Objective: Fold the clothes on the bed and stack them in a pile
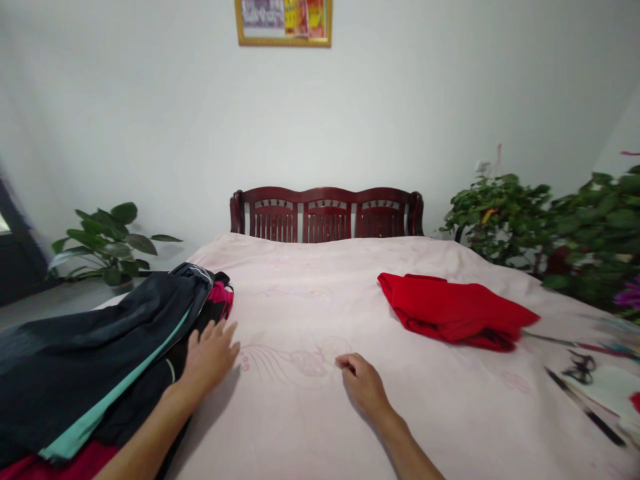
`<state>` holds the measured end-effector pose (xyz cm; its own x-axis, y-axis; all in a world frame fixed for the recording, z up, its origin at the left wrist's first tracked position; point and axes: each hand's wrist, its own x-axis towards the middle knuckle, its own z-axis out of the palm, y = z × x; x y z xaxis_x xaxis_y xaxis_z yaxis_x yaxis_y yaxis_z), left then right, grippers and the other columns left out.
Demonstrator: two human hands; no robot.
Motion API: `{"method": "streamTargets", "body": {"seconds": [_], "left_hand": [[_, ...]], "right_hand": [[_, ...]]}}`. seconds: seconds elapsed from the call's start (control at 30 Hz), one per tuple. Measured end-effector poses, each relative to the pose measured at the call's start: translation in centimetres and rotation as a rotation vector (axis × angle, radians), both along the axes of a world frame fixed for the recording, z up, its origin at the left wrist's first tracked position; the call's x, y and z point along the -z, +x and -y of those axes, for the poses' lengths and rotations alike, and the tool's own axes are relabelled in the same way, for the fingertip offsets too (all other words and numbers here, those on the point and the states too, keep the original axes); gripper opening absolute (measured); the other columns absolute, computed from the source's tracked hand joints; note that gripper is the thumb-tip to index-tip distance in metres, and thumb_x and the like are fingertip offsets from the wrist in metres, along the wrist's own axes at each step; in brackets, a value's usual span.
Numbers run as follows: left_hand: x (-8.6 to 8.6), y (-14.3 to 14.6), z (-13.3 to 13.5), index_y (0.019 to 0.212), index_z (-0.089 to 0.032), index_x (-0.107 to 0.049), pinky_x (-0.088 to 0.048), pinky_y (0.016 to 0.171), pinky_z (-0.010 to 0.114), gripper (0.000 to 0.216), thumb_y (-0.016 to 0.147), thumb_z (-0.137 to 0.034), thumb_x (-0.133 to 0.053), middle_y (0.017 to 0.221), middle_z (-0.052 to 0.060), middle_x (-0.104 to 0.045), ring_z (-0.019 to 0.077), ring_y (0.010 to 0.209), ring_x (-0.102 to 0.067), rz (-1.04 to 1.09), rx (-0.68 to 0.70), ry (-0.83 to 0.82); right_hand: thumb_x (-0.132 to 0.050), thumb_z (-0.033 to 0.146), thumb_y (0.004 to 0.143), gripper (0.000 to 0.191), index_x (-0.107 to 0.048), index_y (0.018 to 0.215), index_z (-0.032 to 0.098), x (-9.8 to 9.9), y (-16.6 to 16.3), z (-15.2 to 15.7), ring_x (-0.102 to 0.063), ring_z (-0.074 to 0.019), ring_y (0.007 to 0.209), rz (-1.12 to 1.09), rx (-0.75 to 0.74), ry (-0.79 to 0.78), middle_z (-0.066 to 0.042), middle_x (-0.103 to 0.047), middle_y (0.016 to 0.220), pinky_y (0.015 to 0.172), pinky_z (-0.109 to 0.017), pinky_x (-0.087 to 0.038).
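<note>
My left hand (211, 355) is open, its fingers spread, at the right edge of a pile of clothes. On top of that pile are dark navy trousers (120, 327) with a mint-green side stripe; black and magenta cloth (220, 299) shows beneath them. Whether the fingers press on the pile or hover over it, I cannot tell. My right hand (367, 385) is over the pale pink bedsheet (300, 413), fingers curled in with nothing visible in them. Beyond it to the right lies a folded red cloth (455, 310), apart from both hands.
At the bed's right edge lie a black-handled knife or similar thin tool (585, 407), a small black clip-like item (580, 367) and other small things. Leafy plants (505, 217) flank the bed. A dark red wooden headboard (327, 212) stands against the white wall, below a framed picture (284, 41).
</note>
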<state>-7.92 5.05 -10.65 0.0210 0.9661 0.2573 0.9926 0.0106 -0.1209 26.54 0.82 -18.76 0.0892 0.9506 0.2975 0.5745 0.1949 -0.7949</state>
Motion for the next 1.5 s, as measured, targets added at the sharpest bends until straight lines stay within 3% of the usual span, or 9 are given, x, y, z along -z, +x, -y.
{"method": "streamTargets", "body": {"seconds": [0.17,0.33,0.57,1.5], "left_hand": [[6.1,7.8,1.8,0.146,-0.023,-0.048,-0.029,0.111,0.058,0.054,0.094,-0.034,-0.039,0.153,0.016,-0.046,0.0355,0.143,-0.037,0.122,0.052,-0.135],[9.1,9.2,2.1,0.147,-0.023,-0.048,-0.026,0.113,0.057,0.053,0.097,-0.036,-0.037,0.155,0.018,-0.041,0.0366,0.144,-0.035,0.133,-0.008,-0.059],[9.5,7.2,1.4,0.143,-0.024,-0.053,-0.027,0.116,0.049,0.050,0.097,-0.034,-0.039,0.152,0.012,-0.048,0.0302,0.143,-0.039,0.173,0.116,-0.030],[9.9,7.7,1.1,0.143,-0.024,-0.053,-0.029,0.115,0.051,0.049,0.097,-0.031,-0.039,0.150,0.012,-0.050,0.0313,0.142,-0.040,0.142,0.107,0.004]], "right_hand": [[-0.047,0.022,0.078,0.030,-0.073,0.092,0.021,0.0,0.1,-0.2,-0.067,-0.0205,0.096,-0.048,-0.005,-0.033,-0.005,-0.075,0.099,0.089,-0.032,-0.049],[-0.049,0.026,0.081,0.028,-0.074,0.092,0.021,-0.1,0.2,-0.2,-0.068,-0.0210,0.095,-0.087,-0.008,-0.051,-0.005,-0.075,0.098,0.088,-0.032,-0.050],[-0.051,0.027,0.081,0.026,-0.074,0.092,0.021,0.1,0.3,-0.2,-0.068,-0.0217,0.093,-0.076,0.005,-0.059,-0.005,-0.076,0.097,0.086,-0.033,-0.050],[-0.048,0.027,0.081,0.029,-0.074,0.093,0.020,0.4,0.3,-0.5,-0.067,-0.0212,0.095,-0.061,-0.010,-0.050,-0.005,-0.075,0.098,0.088,-0.032,-0.048]]}}
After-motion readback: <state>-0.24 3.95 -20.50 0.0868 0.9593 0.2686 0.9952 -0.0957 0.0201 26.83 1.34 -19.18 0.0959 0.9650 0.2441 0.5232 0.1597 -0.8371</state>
